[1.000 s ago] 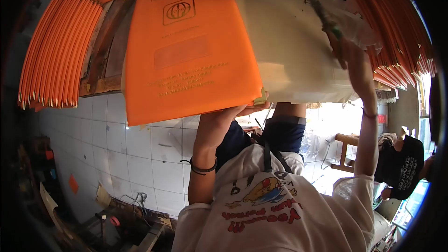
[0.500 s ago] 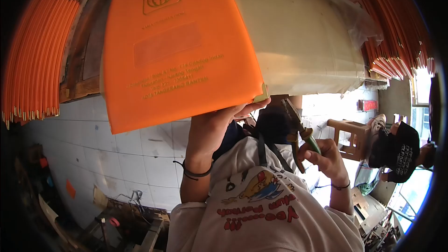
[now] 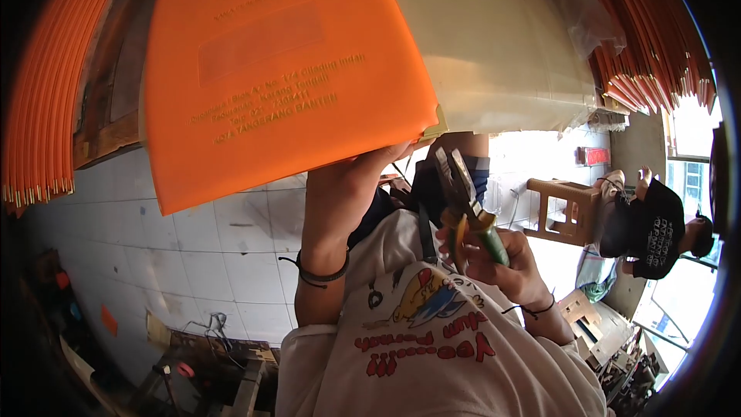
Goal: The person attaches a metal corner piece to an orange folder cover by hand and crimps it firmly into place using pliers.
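A large orange folder point(image 3: 270, 100) with gold print and an emblem lies partly on the table, its near edge jutting out. My left hand point(image 3: 351, 185) grips that near edge from below, by the gold metal corner point(image 3: 437, 125); its fingers are mostly hidden underneath. In my right hand point(image 3: 509, 262) are pliers point(image 3: 472, 220) with green and yellow handles. Their jaws are parted and point up towards the metal corner, a little below and right of it, not touching it.
Upright orange folders with gold corners stand at the left point(image 3: 50, 100) and right point(image 3: 656, 38). Beige sheeting point(image 3: 502, 54) covers the table. Beyond a brown stool point(image 3: 563, 212) sits another person point(image 3: 656, 228) in black. Tools and wood pieces lie at the lower right.
My right hand has come down from the table's right side with the pliers, now near the folder's corner with jaws parted. The folder appears shifted left and nearer in view, my left hand still under it.
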`<state>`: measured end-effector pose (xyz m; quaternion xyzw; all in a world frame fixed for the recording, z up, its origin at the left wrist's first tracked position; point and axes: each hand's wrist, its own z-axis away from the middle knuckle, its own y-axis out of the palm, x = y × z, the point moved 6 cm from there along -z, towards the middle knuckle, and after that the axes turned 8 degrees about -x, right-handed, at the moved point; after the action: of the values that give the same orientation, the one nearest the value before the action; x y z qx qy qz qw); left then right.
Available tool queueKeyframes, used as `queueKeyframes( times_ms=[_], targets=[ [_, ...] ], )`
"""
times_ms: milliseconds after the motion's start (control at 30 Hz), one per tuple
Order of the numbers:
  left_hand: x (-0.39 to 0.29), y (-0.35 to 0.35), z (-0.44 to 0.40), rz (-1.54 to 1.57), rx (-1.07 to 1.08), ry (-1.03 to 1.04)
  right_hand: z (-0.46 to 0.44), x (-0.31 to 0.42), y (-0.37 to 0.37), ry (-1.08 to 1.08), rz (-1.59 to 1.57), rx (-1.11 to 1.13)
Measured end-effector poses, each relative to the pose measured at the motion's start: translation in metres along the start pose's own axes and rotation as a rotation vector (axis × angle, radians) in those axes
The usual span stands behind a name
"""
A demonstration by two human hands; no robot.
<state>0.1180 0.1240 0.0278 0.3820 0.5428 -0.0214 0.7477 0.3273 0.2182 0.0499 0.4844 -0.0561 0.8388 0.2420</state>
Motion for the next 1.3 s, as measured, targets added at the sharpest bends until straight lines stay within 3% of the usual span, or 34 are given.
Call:
queueKeyframes(
  times_ms=[100,267,467,900,967,1133,1200,1300],
  targets=[
    [-0.003,0.004,0.0,0.052,0.016,-0.018,-0.005,0.005,0.013,-0.084,0.115,-0.07],
    [-0.005,0.001,-0.002,-0.255,0.071,0.112,-0.005,0.019,0.028,-0.251,0.303,-0.056],
    [-0.01,0.005,0.0,-0.45,0.082,0.262,-0.005,0.024,0.038,-0.299,0.402,-0.062],
    [-0.007,0.001,0.003,-0.491,0.079,0.225,-0.001,0.023,0.051,-0.272,0.448,-0.132],
    [-0.006,-0.003,0.002,-0.484,0.062,0.202,0.001,0.021,0.052,-0.304,0.425,-0.133],
    [-0.007,-0.003,0.0,-0.408,0.063,0.194,0.0,0.027,0.057,-0.154,0.434,-0.131],
    [-0.007,0.002,-0.001,-0.055,0.023,0.082,0.002,0.03,0.06,-0.139,0.427,-0.116],
    [-0.007,0.004,0.0,0.017,0.042,0.035,0.004,0.034,0.064,-0.2,0.383,-0.102]
  ],
)
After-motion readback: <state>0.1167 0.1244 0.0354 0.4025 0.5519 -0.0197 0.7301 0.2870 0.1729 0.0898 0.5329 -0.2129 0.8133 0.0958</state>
